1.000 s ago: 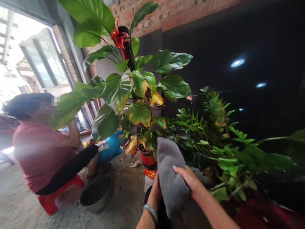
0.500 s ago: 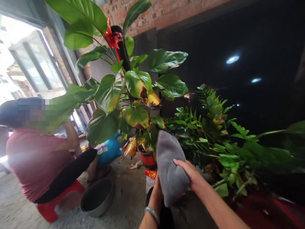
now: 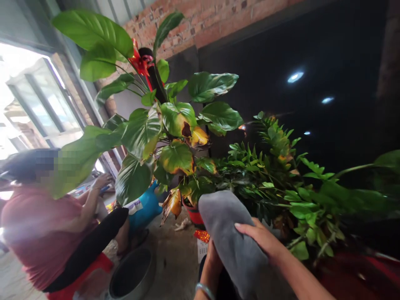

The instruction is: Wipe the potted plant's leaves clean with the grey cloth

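Note:
A soft grey cloth (image 3: 226,229), plush-looking and loosely folded, is held up in front of me. My right hand (image 3: 264,238) grips it from the right, thumb on top and the other fingers mostly hidden. My left hand (image 3: 213,256), with a pale bracelet at the wrist, holds the cloth from its left underside; its fingers are hidden behind the fabric. Just beyond the cloth stands a tall potted plant (image 3: 145,129) with broad green leaves, some yellow and brown at the edges. Its red pot (image 3: 192,213) is partly covered by the cloth.
To the left, a person in a pink top (image 3: 40,233) sits on a red stool (image 3: 86,275). Near them are a dark basin (image 3: 133,273) and a blue bag-like object (image 3: 145,208). Bushy green plants (image 3: 300,200) crowd the right, before a dark glossy panel (image 3: 265,91).
The cloth has tilted and its top has swung left and lower, still between both hands. My view has shifted slightly. The seated person's arm has moved.

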Available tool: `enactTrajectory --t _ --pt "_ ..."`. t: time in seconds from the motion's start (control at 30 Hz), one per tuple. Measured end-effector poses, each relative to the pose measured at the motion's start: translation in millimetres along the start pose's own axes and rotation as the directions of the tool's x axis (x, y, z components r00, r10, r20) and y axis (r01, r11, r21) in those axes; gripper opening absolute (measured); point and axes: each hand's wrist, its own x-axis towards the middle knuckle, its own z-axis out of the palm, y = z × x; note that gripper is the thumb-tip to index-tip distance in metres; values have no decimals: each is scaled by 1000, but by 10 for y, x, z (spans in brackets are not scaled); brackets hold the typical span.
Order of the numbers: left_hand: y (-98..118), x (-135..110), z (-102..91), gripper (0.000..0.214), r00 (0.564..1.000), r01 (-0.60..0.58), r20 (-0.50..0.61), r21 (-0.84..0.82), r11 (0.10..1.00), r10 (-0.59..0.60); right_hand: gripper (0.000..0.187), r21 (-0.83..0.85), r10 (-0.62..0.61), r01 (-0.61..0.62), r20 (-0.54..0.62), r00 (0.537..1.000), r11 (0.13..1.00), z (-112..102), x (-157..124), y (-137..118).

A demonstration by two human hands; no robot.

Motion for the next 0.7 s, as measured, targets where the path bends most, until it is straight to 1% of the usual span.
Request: enactTrajectory --t 0.07,0.13,0.2,0.23,0.3,0.33,0.37,0.4,0.43,0.47,0.5,0.53,0.57,0.6,0.67,0.7 --pt "30 59 64 48 996 75 61 -75 994 -70 30 -7 72 -72 -61 996 997 -42 53 163" --pt "34 107 93 52 989 133 87 -130 983 -122 25 -37 91 -94 -70 993 995 -115 -6 352" --pt "18 134 79 50 992 121 65 -169 978 -111 24 -42 56 -60 -94 994 997 -194 -139 439" --pt "8 140 59 49 994 109 51 -185 977 -102 27 -22 26 -29 -130 991 999 -229 -205 414" --pt "-8 146 10 48 995 102 22 -200 974 -100 35 64 -22 39 -255 967 997 -280 -271 216" --pt "-11 147 -14 50 994 107 9 -199 974 -107 40 137 -44 96 -339 940 986 -294 -255 64" --pt "-10 148 -34 51 993 116 -3 -195 974 -119 44 216 -58 163 -423 904 963 -300 -204 -103" --pt "-5 150 -50 52 992 123 -14 -191 974 -128 46 289 -70 255 -524 849 923 -299 -123 -263" --pt "1 154 -61 53 992 120 -25 -190 974 -127 45 355 -66 320 -574 816 878 -293 -26 -396" --pt "8 161 -68 53 992 114 -35 -190 975 -123 42 420 -41 337 -574 818 843 -282 73 -486" --pt "13 172 -71 53 992 111 -39 -190 976 -120 36 478 -6 313 -540 842 821 -267 158 -521" --pt "14 186 -73 53 992 109 -36 -187 976 -118 30 528 40 246 -471 881 813 -248 215 -495" --pt "10 204 -75 54 993 109 -22 -183 977 -115 24 558 94 152 -388 917 816 -225 235 -411" --pt "-1 223 -80 56 994 111 3 -178 978 -112 21 561 147 55 -308 940 826 -201 214 -277" --pt "-50 260 -101 62 992 113 67 -180 977 -102 21 488 207 -80 -212 955 869 -153 64 65" --pt "-87 273 -120 64 991 112 95 -187 976 -96 25 413 192 -94 -202 960 906 -131 -46 229"
